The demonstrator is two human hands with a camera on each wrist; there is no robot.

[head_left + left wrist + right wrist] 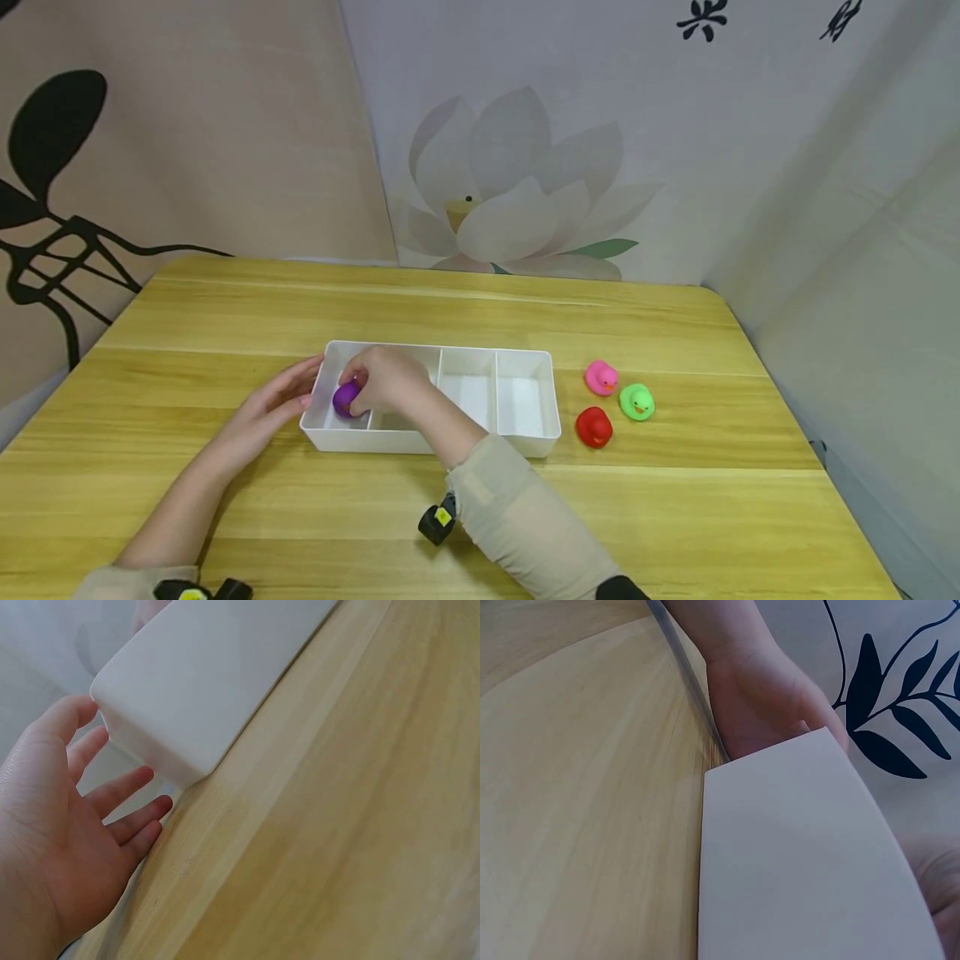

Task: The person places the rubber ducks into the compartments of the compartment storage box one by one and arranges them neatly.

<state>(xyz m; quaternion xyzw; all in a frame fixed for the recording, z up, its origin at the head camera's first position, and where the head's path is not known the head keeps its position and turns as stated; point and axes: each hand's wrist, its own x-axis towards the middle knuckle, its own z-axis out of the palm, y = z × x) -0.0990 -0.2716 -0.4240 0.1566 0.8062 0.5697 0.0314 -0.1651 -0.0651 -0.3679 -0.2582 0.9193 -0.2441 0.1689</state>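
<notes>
Two beige sleeves (532,525) nearest, at the lower edge of the head view; one black wrist-worn device (437,523) at the right cuff, a second (202,590) at the left.

Hands: two. Right hand (393,377) reaches over the near wall of one long white plastic tray (367,442), thumb and fingers pinching one purple rounded toy (346,398) inside the leftmost compartment. Cannot tell whether the toy touches the tray floor. Left hand (272,407) grasps nothing: fingers extended and spread, by the tray's left end; contact of each fingertip cannot be judged.

Tray compartments: four in a row, three dividers. Two rightmost show white floor; second partly hidden by the right hand.

Ducks right of tray: three small toys, one pink rubber-like duck (602,378), one bright green duck (637,402), one red duck (593,428). Pink and green just beside each other; red nearer the viewer, closest to the tray's right end, narrow strip of wood between.

Table (675,517), yellowish wood: band of grain between tray and far edge; broader stretch from green duck to right edge. Pale printed fabric backdrop (517,192) beyond.
</notes>
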